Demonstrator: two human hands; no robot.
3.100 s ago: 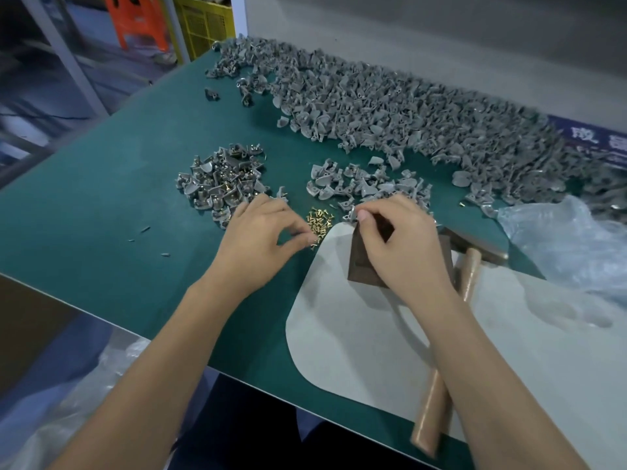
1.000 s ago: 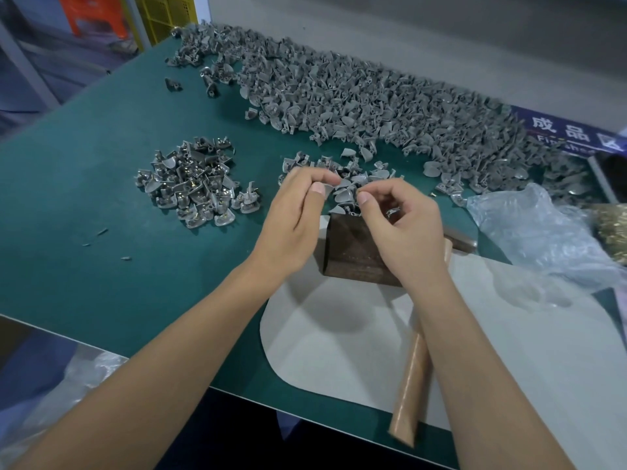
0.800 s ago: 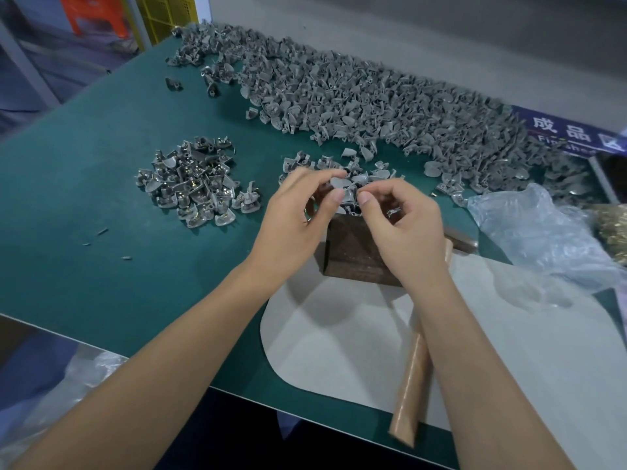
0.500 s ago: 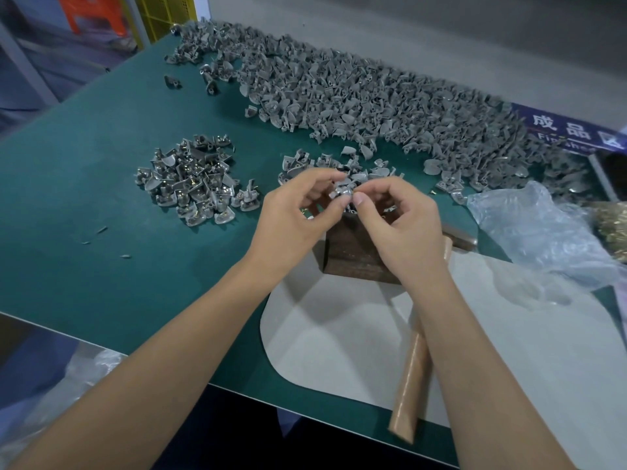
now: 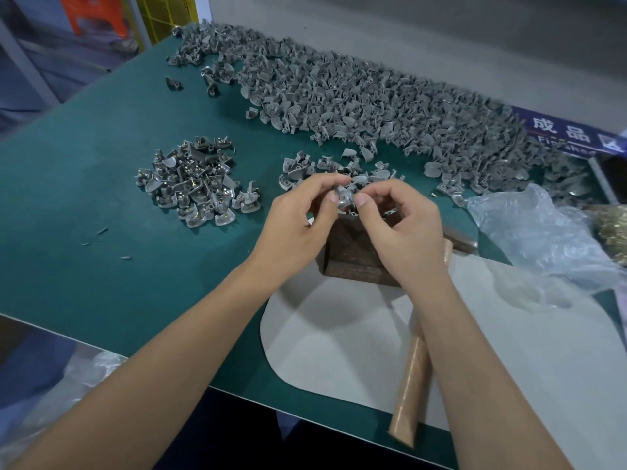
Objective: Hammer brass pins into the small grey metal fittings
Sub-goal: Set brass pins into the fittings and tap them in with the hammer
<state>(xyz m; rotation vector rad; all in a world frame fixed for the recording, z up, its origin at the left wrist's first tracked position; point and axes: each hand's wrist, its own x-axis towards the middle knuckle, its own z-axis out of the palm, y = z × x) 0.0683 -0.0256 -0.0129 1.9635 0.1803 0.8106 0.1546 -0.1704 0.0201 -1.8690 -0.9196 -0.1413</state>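
While left hand and right hand pinch one curved grey metal fitting between fingertips above dark wooden block, smooth wooden hammer handle lies near right on pale mat.

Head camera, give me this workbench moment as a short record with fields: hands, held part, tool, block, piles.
left hand: left hand pinches the fitting from the left
right hand: right hand pinches it from the right
held part: grey fitting, held above the block
block: dark wooden block, on the pale mat
tool: hammer, lying on the mat, untouched
piles: big heap of fittings at back; small pile with brass showing at left
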